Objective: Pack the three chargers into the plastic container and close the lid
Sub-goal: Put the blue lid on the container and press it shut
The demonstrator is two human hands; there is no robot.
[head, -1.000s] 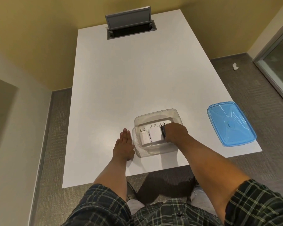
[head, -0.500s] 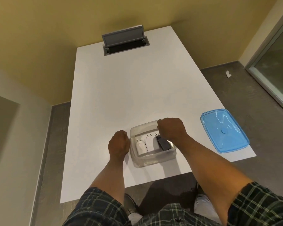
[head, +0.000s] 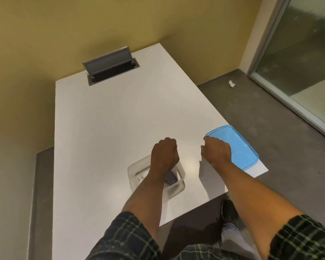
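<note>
table (head: 120,119): white, rectangular | cable hatch (head: 111,65): grey, set in table's far end, lid tilted open | wall (head: 64,25): yellow-ochre | floor (head: 261,113): grey carpet | scrap (head: 231,84): small, white, on floor near glass door (head: 304,59) | shoe (head: 228,210): dark, under table's near edge

table (head: 109,128) far half bare — free | left forearm (head: 148,190) crosses container (head: 134,170) mouth — blocked
</note>
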